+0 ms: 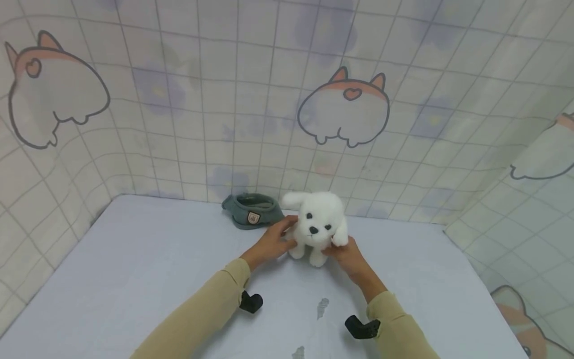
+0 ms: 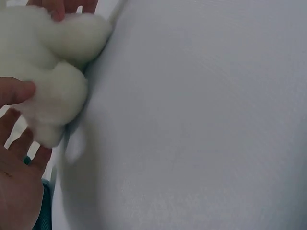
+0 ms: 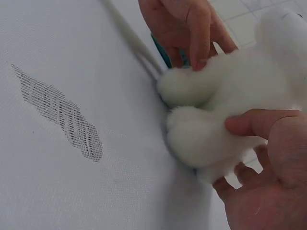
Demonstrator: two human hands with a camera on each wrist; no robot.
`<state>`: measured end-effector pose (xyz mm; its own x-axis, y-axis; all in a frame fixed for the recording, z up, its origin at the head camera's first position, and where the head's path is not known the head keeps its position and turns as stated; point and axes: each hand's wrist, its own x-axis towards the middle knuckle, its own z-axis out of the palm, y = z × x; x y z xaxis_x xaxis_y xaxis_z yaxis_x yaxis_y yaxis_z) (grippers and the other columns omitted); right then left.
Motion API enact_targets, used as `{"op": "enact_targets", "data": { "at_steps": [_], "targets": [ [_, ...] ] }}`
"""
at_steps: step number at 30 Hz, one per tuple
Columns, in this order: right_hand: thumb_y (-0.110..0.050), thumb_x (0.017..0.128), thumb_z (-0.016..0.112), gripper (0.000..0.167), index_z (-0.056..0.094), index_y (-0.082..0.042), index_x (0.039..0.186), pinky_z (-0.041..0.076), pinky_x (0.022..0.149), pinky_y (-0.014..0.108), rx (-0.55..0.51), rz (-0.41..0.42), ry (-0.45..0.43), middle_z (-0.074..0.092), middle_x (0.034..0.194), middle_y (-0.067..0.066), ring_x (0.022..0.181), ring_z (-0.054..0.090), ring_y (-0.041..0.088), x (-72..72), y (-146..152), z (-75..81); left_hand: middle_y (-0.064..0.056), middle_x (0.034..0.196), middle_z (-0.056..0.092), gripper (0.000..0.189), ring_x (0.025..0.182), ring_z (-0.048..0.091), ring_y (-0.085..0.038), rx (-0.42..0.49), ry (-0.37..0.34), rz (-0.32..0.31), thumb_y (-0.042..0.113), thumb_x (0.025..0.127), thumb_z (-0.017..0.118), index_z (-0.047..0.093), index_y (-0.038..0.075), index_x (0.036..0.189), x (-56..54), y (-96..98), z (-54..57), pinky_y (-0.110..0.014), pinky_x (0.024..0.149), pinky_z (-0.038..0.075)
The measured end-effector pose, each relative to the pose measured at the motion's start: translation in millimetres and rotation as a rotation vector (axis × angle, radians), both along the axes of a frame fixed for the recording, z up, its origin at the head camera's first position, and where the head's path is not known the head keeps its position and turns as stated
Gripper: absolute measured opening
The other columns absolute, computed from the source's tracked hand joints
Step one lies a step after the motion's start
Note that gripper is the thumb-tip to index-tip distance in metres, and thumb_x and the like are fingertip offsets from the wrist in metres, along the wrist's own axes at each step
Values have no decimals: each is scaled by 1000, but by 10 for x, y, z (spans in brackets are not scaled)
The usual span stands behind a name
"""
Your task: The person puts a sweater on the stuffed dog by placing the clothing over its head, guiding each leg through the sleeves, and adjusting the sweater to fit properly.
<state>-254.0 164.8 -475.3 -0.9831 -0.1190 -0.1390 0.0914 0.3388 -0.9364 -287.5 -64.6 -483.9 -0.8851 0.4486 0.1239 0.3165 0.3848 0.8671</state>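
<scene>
A white plush dog stands upright at the far side of the table, facing me, its front paws on the white cloth. My left hand grips its body from the left. On the other side my right hand holds it low, under the drooping ear. In the right wrist view, the right thumb presses the front of the plush while the other fingers reach behind it. The left wrist view likewise has the left thumb on the white fur, with fingers spread behind a leg.
Just left of the dog lies a teal beret with a shield badge, opening upward. Behind them rises a checked cloth wall with cartoon prints. Grey patches mark the white tabletop between my forearms.
</scene>
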Motion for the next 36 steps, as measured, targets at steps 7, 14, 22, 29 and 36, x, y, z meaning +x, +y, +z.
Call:
{"op": "enact_targets", "data": {
  "at_steps": [7, 14, 22, 29, 36],
  "targets": [
    [-6, 83, 67, 60, 46, -5, 139, 31, 114, 51, 35, 8, 39, 47, 146, 15, 138, 40, 34, 20, 2, -4, -12, 154, 37, 60, 143, 34, -30, -9, 9, -5, 8, 90, 62, 39, 14, 145, 26, -12, 7, -47, 114, 34],
    [-1, 82, 65, 75, 33, -15, 149, 23, 118, 52, 61, 72, 94, 34, 156, 8, 147, 25, 32, 36, -1, -4, -12, 151, 41, 60, 141, 38, -29, -3, -17, 25, 8, 91, 63, 39, 13, 145, 72, -54, 26, -44, 112, 37],
    [-14, 85, 71, 77, 31, -24, 150, 29, 115, 52, 85, 91, 138, 33, 157, 2, 146, 28, 30, 111, 16, 24, -7, 149, 45, 59, 138, 43, -27, -34, -6, 46, 9, 91, 63, 40, 16, 145, 100, -159, 65, -42, 109, 42],
    [-19, 86, 73, 73, 35, -15, 148, 34, 113, 50, 54, 44, 154, 37, 154, 9, 143, 34, 34, 276, -19, 221, -6, 141, 52, 51, 130, 49, -27, -23, 33, 67, 8, 90, 66, 48, 14, 137, 137, -270, 107, -44, 104, 45],
    [-25, 86, 73, 67, 41, -19, 144, 41, 109, 44, 34, -20, 164, 44, 150, 6, 137, 44, 31, 315, 7, 132, -7, 139, 54, 51, 129, 50, -28, -45, 101, 79, 8, 89, 68, 50, 10, 136, 158, -394, 174, -45, 100, 48]
  ]
}}
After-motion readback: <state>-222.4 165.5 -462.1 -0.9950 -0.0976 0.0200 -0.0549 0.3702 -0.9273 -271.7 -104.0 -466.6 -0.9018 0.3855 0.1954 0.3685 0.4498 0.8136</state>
